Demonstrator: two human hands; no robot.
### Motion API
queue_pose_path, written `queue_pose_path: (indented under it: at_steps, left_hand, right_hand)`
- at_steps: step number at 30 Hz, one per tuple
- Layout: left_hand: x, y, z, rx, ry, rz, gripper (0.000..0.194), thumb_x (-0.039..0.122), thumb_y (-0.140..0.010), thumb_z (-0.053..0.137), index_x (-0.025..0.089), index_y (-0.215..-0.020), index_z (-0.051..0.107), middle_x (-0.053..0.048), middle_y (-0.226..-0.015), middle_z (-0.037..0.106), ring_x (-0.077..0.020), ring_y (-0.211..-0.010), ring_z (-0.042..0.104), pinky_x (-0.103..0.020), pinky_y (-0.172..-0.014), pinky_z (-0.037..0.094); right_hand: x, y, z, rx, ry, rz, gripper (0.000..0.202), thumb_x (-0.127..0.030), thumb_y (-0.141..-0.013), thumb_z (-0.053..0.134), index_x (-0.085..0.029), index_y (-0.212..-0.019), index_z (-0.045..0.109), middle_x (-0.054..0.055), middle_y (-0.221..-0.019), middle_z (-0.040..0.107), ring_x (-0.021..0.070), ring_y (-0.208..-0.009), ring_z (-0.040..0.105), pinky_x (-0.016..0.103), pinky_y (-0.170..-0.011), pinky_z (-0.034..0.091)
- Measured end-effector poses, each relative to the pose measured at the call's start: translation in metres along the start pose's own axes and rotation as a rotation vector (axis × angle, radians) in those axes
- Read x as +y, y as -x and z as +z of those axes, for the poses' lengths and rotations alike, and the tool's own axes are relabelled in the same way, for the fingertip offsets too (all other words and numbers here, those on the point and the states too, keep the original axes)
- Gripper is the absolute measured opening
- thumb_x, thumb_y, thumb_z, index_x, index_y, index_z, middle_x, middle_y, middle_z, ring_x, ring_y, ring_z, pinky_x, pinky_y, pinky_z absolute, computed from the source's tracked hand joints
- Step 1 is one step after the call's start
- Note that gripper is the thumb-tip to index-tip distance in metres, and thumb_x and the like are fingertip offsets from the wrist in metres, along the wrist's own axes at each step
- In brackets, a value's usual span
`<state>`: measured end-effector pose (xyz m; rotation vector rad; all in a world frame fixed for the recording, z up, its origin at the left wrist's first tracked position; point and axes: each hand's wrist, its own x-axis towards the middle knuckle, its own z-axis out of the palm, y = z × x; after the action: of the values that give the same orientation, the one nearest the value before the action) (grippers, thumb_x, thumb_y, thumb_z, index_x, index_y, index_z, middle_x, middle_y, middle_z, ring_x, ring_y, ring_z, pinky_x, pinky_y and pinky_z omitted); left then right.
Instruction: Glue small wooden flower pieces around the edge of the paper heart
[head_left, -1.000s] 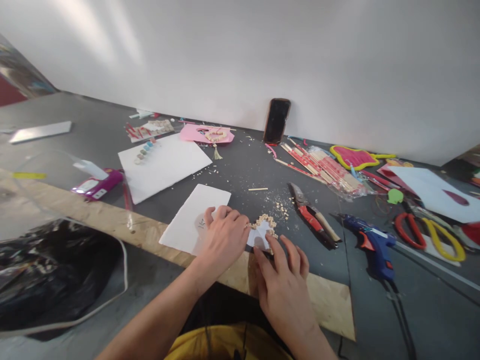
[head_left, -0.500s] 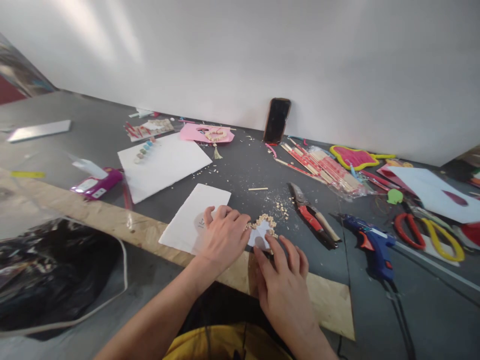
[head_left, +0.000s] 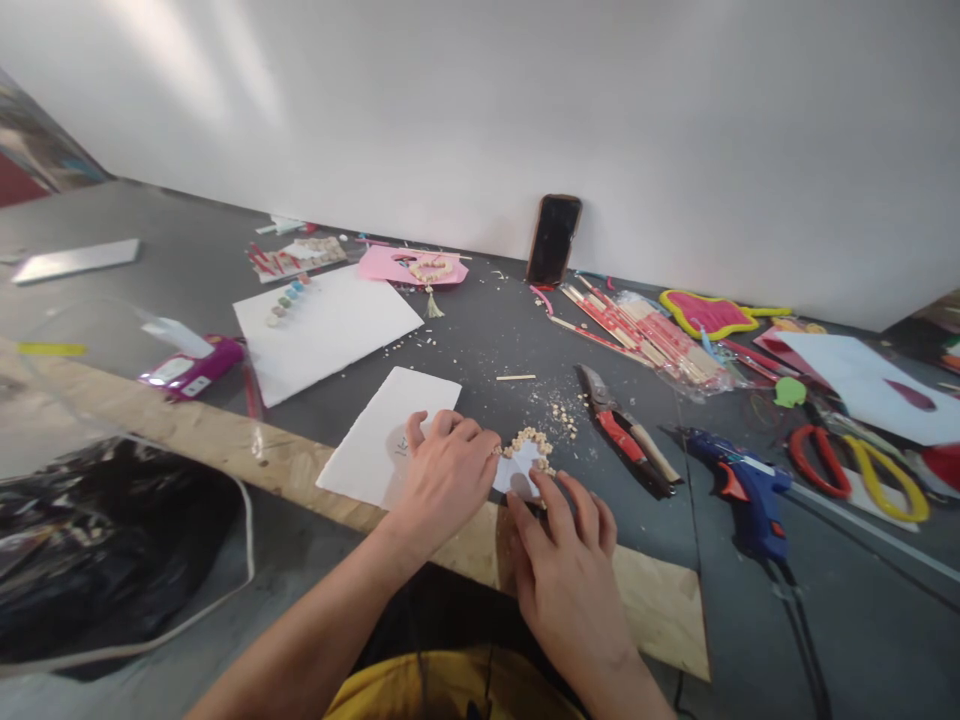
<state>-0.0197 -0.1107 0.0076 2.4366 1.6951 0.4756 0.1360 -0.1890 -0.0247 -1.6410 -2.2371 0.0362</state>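
A small white paper piece (head_left: pixel 519 470) lies at the table's front edge, bordered along its top and right by small beige pieces (head_left: pixel 531 438). My left hand (head_left: pixel 452 468) rests at its left side, thumb out, the other fingertips touching the left end of the beige border; what they hold, if anything, is hidden. My right hand (head_left: pixel 570 540) lies at its lower right, fingers apart, fingertips on the paper and border. Under and beside my left hand is a white sheet (head_left: pixel 390 425) with a small mark.
Red-handled pruning shears (head_left: pixel 626 435), a blue glue gun (head_left: pixel 750 490) and scissors (head_left: pixel 885 478) lie to the right. A phone (head_left: pixel 553 240) leans on the wall. A purple tool (head_left: pixel 193 368) and a black bag (head_left: pixel 112 540) are on the left.
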Motion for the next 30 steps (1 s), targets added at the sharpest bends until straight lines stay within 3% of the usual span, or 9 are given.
queue_pose_path:
  at_steps: [15,30]
  left_hand:
    - [-0.0034,0.0019,-0.0020,0.002,0.004,-0.013,0.019,0.022,-0.086,0.047,0.025,-0.091,0.065,-0.002,-0.088,0.070,-0.0262,-0.100,0.051,-0.052,-0.096,0.018]
    - [-0.0075,0.0046,-0.0013,0.016,-0.024,-0.028,0.022,0.024,-0.087,0.046,0.023,-0.078,0.065,-0.003,-0.084,0.068,-0.0266,-0.097,0.051,-0.053,-0.095,0.019]
  right_hand:
    - [0.0003,-0.0008,-0.0009,-0.016,-0.015,0.009,0.039,-0.029,-0.083,0.058,-0.026,-0.122,0.058,0.006,-0.138,0.047,0.0306,-0.127,0.032,0.051,-0.104,0.022]
    - [0.0018,-0.0003,-0.0005,-0.009,-0.001,-0.005,0.038,-0.030,-0.085,0.056,-0.027,-0.122,0.059,0.006,-0.137,0.048,0.0304,-0.127,0.033,0.051,-0.104,0.022]
